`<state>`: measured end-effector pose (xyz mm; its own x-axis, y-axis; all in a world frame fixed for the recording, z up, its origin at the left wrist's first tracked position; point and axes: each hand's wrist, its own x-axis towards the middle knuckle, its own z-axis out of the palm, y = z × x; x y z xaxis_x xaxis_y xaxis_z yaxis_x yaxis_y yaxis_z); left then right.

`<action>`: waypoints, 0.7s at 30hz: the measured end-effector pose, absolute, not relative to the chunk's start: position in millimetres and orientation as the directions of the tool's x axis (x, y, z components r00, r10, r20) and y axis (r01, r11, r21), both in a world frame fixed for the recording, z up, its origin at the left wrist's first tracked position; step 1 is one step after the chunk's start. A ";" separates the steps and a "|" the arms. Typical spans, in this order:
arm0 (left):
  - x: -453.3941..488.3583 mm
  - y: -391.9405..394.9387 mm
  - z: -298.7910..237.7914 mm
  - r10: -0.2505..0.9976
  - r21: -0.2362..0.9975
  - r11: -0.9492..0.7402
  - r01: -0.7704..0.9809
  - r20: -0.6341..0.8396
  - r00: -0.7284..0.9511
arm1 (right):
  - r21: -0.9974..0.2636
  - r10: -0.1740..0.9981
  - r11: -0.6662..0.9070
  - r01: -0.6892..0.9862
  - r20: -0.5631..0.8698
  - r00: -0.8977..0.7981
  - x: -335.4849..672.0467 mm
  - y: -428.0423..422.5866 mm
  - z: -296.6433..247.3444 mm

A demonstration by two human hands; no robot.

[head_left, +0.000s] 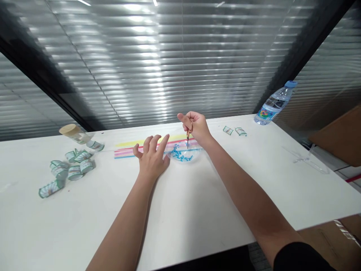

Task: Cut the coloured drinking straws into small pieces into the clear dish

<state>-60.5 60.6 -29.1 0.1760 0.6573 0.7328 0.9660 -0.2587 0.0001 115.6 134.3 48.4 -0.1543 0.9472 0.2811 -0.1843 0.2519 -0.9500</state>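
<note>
My left hand [152, 158] rests on the white table [180, 210] with fingers spread, its fingertips touching a row of coloured drinking straws [132, 150]. My right hand [196, 126] is closed on a small pair of scissors [188, 137], held point down over a clear shallow bowl [184, 153]. Several short blue straw pieces [180, 154] lie in the bowl.
Several rolled green-and-white labels [70, 169] lie at the left beside a jar with a wooden lid [73, 132]. Two more rolls [234, 131] lie at the back right near a lying water bottle [275, 102]. Window blinds stand behind the table. A clear plastic piece [306, 160] lies at the right.
</note>
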 end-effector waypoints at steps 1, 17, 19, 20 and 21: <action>-60.1 60.9 -29.6 0.654 -0.004 -0.247 0.969 0.738 0.169 | -0.949 0.946 0.255 -0.185 0.284 -0.154 115.4 133.9 48.4; -58.6 58.2 -23.3 0.513 -0.113 -0.347 0.931 0.808 0.289 | -0.946 0.946 0.267 -0.181 0.294 -0.139 117.8 135.5 49.5; -59.9 59.3 -23.6 0.499 -0.092 -0.326 0.941 0.829 0.254 | -0.945 0.946 0.271 -0.181 0.297 -0.131 118.9 135.0 50.9; -60.2 59.8 -23.9 0.491 -0.080 -0.315 0.946 0.839 0.234 | -0.945 0.946 0.273 -0.183 0.298 -0.127 119.7 134.7 51.7; -60.3 60.3 -24.1 0.482 -0.066 -0.302 0.951 0.850 0.212 | -0.944 0.946 0.274 -0.186 0.299 -0.122 120.4 134.3 52.4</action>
<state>-60.3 60.3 -24.1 0.2122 0.4824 0.8499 0.9509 -0.3024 -0.0657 120.4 134.3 52.4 -0.1225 0.9464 0.2989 -0.1858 0.2740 -0.9436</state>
